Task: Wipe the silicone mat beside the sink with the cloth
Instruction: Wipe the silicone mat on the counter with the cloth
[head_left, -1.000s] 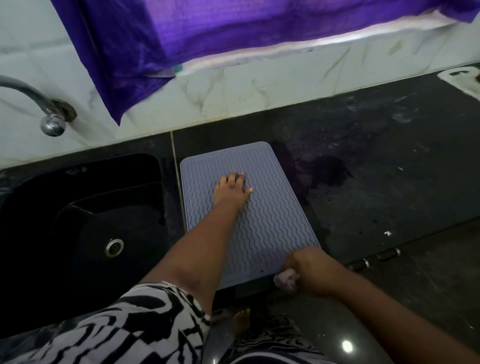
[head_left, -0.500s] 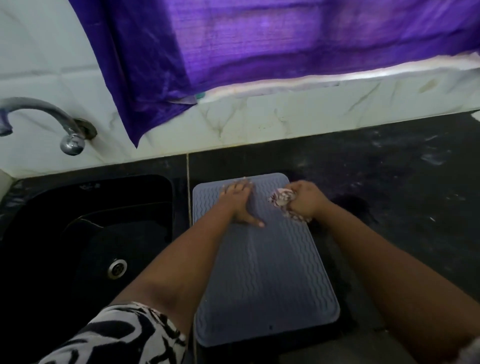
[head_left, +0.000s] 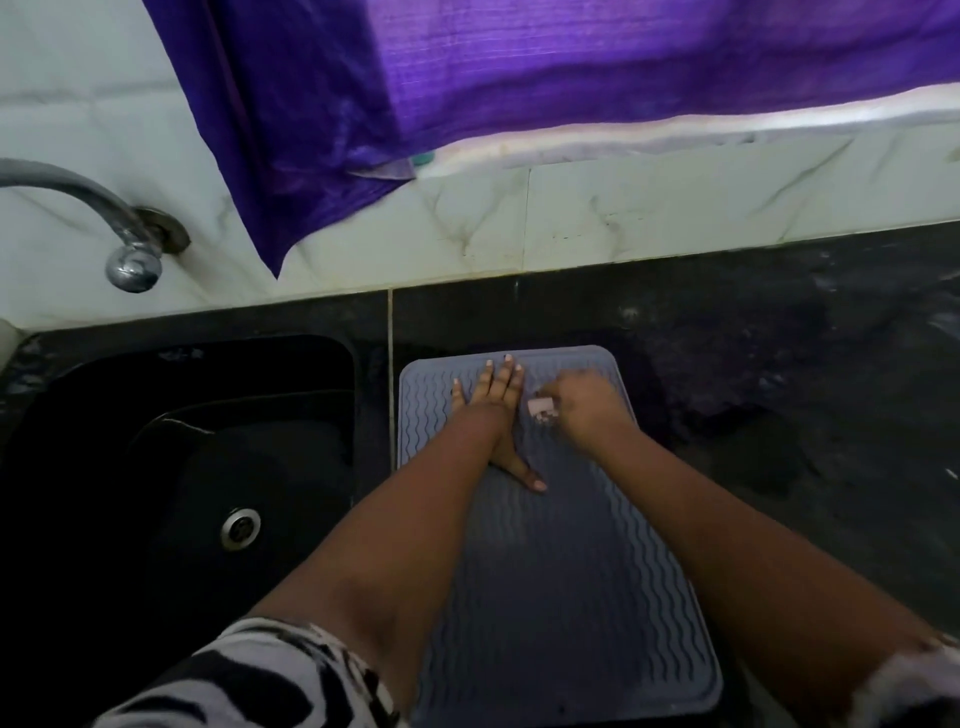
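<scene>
A grey-blue silicone mat with a wavy ribbed surface lies on the black counter just right of the sink. My left hand rests flat on the mat's far left part, fingers spread, pressing it down. My right hand is closed around a small pale cloth at the mat's far end, right beside the left hand. Only a bit of the cloth shows past my fingers. Both forearms reach across the mat and hide part of it.
A black sink with a metal drain lies to the left, a metal tap above it. The black counter runs to the right, marked with smears. A purple curtain hangs over the white tiled wall.
My right hand has carried the cloth from the mat's near right corner up to its far end, then slightly left toward the left hand. The view has tilted and come closer.
</scene>
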